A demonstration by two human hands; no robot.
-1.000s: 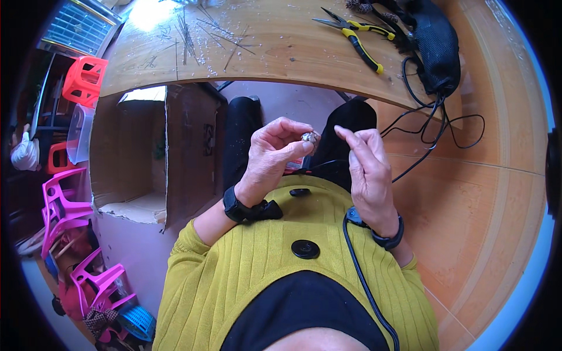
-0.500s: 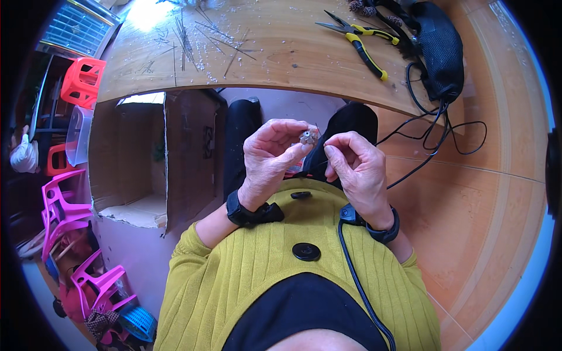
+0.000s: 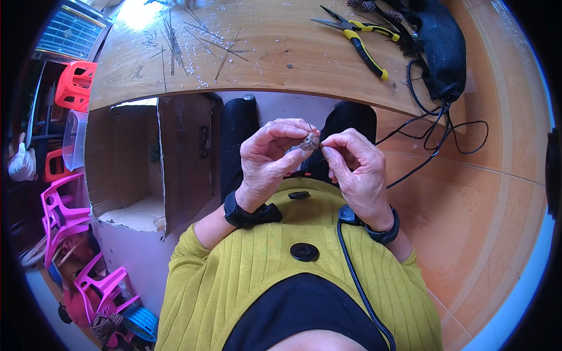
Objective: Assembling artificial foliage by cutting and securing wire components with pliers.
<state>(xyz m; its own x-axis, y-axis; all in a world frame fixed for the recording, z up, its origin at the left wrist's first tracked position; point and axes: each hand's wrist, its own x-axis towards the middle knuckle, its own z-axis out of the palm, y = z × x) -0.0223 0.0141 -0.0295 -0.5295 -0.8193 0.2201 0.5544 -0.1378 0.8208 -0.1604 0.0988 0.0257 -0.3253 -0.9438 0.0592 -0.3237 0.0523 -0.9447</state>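
Observation:
My left hand [image 3: 272, 153] is closed, holding a small brownish-grey pine cone [image 3: 310, 141] between thumb and fingertips. A thin dark wire end [image 3: 311, 127] sticks up beside the cone. My right hand [image 3: 356, 161] is pinched right beside the cone, thumb against forefinger, on what looks like another part of the thin wire; the fingers hide most of it. Both hands are above my lap, in front of the table's near edge.
On the wooden table [image 3: 257, 73] lie loose thin wires [image 3: 173, 47], white crumbs, yellow-black long-nose pliers [image 3: 354, 29], pine cones [image 3: 367, 6] and a black mesh pouch [image 3: 443, 50] with cables. An open cardboard box [image 3: 126, 164] stands left of my legs, near pink stools [image 3: 61, 205].
My right fingertips have come up and left to the pine cone, closing the small gap. The cone has turned in my left fingers. The view has shifted slightly.

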